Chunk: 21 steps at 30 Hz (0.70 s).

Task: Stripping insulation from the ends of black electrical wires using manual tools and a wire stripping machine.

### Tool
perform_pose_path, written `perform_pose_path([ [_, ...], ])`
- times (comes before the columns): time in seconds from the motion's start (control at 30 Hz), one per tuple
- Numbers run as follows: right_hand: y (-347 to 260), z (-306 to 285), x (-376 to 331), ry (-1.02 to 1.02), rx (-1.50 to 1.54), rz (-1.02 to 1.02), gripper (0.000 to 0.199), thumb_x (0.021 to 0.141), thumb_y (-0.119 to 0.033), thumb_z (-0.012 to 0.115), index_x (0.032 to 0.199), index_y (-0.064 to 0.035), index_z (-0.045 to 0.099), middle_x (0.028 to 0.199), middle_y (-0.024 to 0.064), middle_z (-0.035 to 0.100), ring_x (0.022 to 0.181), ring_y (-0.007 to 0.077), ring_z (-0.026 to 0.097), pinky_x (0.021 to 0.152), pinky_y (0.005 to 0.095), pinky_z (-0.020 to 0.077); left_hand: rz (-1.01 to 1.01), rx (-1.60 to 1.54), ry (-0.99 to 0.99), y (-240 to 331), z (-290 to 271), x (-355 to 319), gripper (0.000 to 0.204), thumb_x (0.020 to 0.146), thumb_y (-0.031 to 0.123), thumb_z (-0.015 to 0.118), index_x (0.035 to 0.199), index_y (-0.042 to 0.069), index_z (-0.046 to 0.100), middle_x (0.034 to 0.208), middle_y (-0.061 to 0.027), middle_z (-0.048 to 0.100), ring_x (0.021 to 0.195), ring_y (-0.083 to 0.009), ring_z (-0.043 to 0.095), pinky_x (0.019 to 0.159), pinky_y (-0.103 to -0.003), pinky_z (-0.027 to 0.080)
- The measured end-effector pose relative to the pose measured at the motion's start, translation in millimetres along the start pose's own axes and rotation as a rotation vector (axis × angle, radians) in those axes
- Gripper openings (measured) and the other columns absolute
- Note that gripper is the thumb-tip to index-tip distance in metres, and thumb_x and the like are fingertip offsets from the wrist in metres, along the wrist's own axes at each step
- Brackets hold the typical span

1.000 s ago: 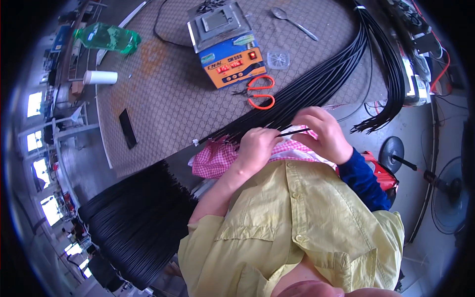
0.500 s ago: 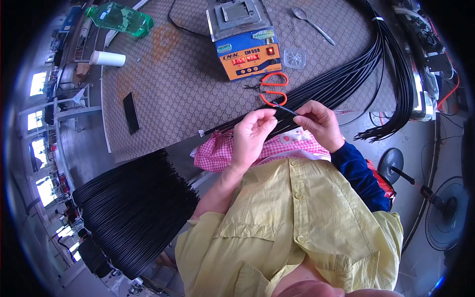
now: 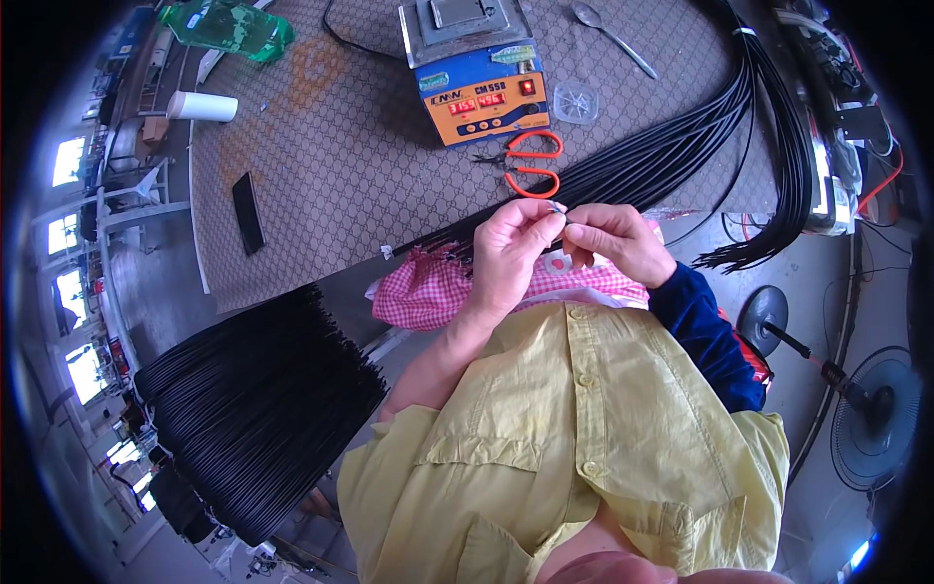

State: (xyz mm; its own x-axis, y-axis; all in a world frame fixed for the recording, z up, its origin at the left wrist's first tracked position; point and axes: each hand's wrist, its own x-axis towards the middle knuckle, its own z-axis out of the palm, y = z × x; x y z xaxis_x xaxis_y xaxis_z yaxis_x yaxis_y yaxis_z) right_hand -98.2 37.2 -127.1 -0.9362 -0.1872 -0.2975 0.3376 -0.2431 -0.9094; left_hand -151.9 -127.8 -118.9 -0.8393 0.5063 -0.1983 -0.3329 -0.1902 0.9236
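At the table's near edge my left hand (image 3: 514, 251) and my right hand (image 3: 621, 243) meet, fingertips almost touching. Between them is the end of a thin black cable (image 3: 561, 214), pinched by both thumbs and forefingers. Its tip looks paler, but the fingers cover most of it. Just beyond my hands lies a pair of scissors (image 3: 533, 180) with orange-red handles. A long bundle of black cables (image 3: 671, 156) runs from the far right down to the table edge beside my hands. Several cable ends lie next to my left hand, over a pink checked cloth (image 3: 418, 297).
An orange and blue solder pot (image 3: 486, 109) with lit red displays stands beyond the scissors, beside a small clear dish (image 3: 576, 102). A spoon (image 3: 618, 41), phone (image 3: 249, 214), white cup (image 3: 202, 107) and green bottle (image 3: 229, 29) lie around. A thick black cable bundle (image 3: 258, 419) hangs at left.
My left hand has moved right and closed on the cable tip, meeting my right hand. The cable, which pointed toward the scissors, is now mostly hidden by fingers. The view has shifted slightly.
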Motion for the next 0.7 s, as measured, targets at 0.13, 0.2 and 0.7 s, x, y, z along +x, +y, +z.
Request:
perform_pose_path([
  [0.13, 3, 0, 4, 0.088, 0.012, -0.113, 0.010, 0.079, -0.008, 0.063, 0.085, 0.0003, 0.062, 0.078, 0.0007, 0.054, 0.065, 0.0061, 0.054, 0.056, 0.0198, 0.0435, 0.048, -0.026, 0.035, 0, 4, -2, 0.014, 0.081, 0.004, 0.059, 0.094, -0.001, 0.057, 0.085, -0.0051, 0.061, 0.071, -0.0078, 0.056, 0.066, -0.020, 0.047],
  [0.2, 7, 3, 5, 0.157, 0.025, -0.157, 0.009, 0.076, -0.003, 0.065, 0.084, 0.0002, 0.063, 0.079, 0.0002, 0.053, 0.066, 0.0056, 0.054, 0.056, 0.0202, 0.0436, 0.041, -0.025, 0.053, 1, 4, -2, 0.013, 0.082, 0.004, 0.059, 0.094, -0.001, 0.058, 0.084, -0.0054, 0.061, 0.071, -0.0080, 0.056, 0.066, -0.020, 0.047],
  [0.7, 15, 5, 5, 0.210, -0.064, -0.209, 0.010, 0.072, 0.000, 0.067, 0.082, -0.0010, 0.064, 0.074, -0.0022, 0.050, 0.063, 0.0041, 0.050, 0.054, 0.0191, 0.0408, 0.015, -0.037, 0.058, 3, 1, -5, 0.009, 0.083, 0.001, 0.055, 0.091, -0.002, 0.058, 0.082, -0.0082, 0.062, 0.070, -0.0105, 0.058, 0.068, -0.022, 0.048],
])
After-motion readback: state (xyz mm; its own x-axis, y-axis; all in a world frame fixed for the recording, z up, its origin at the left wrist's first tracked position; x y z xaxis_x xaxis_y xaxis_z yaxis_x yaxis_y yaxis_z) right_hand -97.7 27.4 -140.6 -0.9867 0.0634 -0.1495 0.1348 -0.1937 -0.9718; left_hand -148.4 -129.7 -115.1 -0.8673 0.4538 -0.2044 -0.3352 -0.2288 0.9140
